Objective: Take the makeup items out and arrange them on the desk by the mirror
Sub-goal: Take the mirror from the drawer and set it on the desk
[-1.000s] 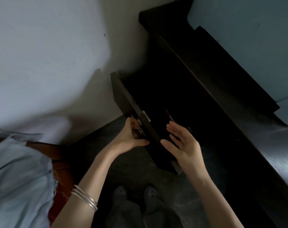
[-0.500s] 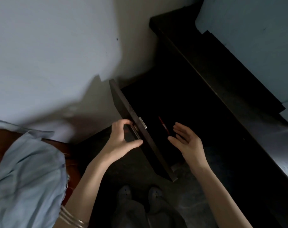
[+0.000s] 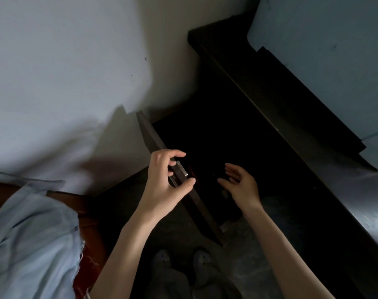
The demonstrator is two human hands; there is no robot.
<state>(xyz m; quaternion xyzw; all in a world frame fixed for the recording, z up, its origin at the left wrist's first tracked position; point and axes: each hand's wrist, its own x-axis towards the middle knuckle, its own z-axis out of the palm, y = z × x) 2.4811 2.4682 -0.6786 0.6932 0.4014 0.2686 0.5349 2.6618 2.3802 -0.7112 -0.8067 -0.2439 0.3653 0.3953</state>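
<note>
1. The left hand (image 3: 164,178) sits at the front panel of the open drawer (image 3: 179,186), fingers loosely curled around the small metal handle (image 3: 182,170). The thumb lies just below the handle and the fingertips just above it. I cannot tell whether they actually clamp it or only hover round it.

2. The right hand (image 3: 241,185) hangs over the drawer's dark interior with fingers spread and relaxed, holding nothing.

3. The only makeup item I can make out is a slim red item (image 3: 192,172), perhaps a pencil or liner, lying inside the drawer just behind the front panel, between the two hands. The rest of the interior is too dark to read.

4. The dark surface (image 3: 313,134) runs along the right. No mirror is identifiable in this view.

5. Risks, as I judge them:
   - The gloom inside the drawer could make the right hand grope blind, knocking the red item deeper or missing other items entirely.
   - A thin round item may roll away from a loose pinch.
   - If the left hand lets go or tugs the handle, the drawer could shift and catch the reaching fingers.
   - The feet (image 3: 183,258) stand right below the drawer, so a dropped item could land underfoot.
</note>
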